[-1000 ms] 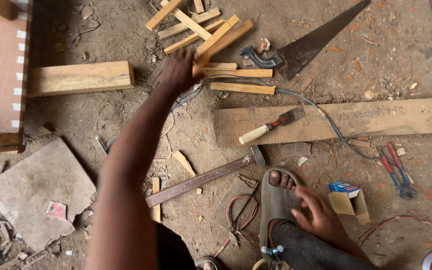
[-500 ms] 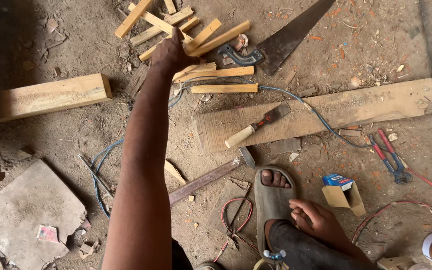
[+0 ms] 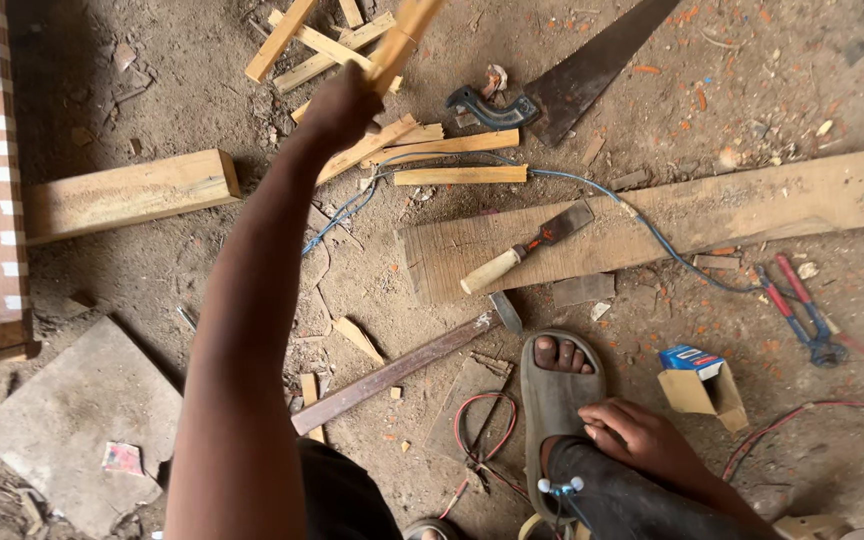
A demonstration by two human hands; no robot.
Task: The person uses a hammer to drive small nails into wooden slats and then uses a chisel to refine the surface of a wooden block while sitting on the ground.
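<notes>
left hand (image 3: 344, 105) fingers clenched around a wooden strip (image 3: 404, 35), right hand (image 3: 642, 440) loosely curled on the sandalled foot (image 3: 559, 385)

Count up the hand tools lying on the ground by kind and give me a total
Hand saw: 1
Chisel: 1
Hammer: 1
Pliers: 1
Total: 4
The left hand holds a wooden strip, not counted; the right hand rests on the sandalled foot.

Rough wooden stick (image 3: 404, 35), matt
</notes>
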